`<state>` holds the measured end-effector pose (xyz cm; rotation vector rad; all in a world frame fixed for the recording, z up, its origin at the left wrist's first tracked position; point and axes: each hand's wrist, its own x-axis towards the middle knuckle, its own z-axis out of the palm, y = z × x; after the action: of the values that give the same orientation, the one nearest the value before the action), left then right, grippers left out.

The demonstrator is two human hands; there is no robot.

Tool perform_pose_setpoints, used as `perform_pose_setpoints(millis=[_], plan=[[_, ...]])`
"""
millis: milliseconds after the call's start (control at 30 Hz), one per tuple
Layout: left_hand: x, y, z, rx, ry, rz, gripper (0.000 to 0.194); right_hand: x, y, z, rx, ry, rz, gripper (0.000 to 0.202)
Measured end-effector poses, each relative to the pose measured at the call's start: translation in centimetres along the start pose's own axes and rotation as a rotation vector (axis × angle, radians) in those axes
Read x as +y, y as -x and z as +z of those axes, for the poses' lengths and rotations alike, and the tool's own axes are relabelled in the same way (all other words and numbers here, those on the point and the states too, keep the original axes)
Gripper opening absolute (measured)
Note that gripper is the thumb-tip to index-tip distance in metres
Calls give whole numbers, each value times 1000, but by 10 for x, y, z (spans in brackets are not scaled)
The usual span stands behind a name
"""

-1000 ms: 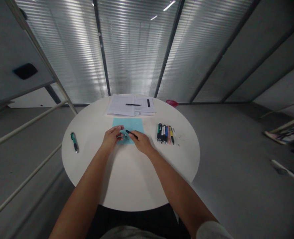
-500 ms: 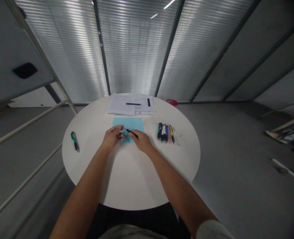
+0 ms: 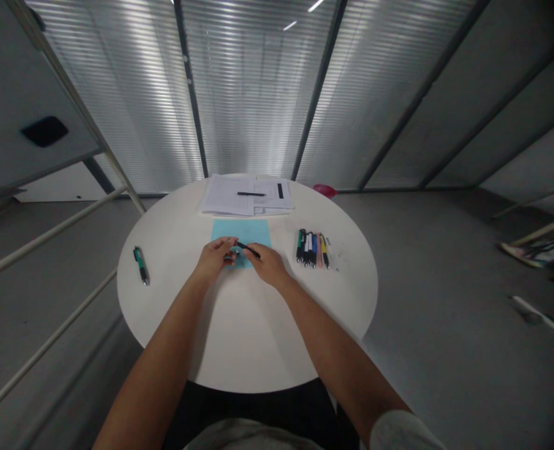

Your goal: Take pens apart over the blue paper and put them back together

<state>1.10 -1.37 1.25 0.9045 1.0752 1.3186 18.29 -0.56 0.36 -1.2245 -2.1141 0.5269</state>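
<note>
Over a sheet of light blue paper (image 3: 242,229), both my hands meet at a black pen part (image 3: 247,250), probably a barrel. My right hand (image 3: 270,265) is closed around it, its far end pointing up-left towards the other hand. My left hand (image 3: 211,259) pinches with thumb and forefinger right at that end; what sits between the fingertips is too small to name. Its other fingers are curled below. A tiny dark and shiny piece (image 3: 237,252) shows between the hands; whether it lies on the paper or is held, I cannot tell.
On the round white table (image 3: 253,350), several pens (image 3: 311,249) lie in a row at right. A green and black pen (image 3: 140,265) lies alone at left. Printed papers (image 3: 227,197) with a black pen (image 3: 252,194) on them are at the back. A metal-tube frame (image 3: 47,237) stands left.
My left fingertips have moved slightly right, closing the small gap to the end of the black pen part. My right hand has stayed nearly still.
</note>
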Motion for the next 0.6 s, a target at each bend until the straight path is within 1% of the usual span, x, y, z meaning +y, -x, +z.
perform_pose_setpoints(millis=[167,300,467,600], plan=[[-1,1,2,17,-113,48,42,3,-1,2,-8,30,3,31],[1,3,4,16,-203,44,45,2,-1,2,-18,15,-5,31],[2,3,4,14,-129,16,48,0,0,0,-32,10,12,31],[0,0,2,31,-70,34,40,1,0,1,-19,9,22,32]])
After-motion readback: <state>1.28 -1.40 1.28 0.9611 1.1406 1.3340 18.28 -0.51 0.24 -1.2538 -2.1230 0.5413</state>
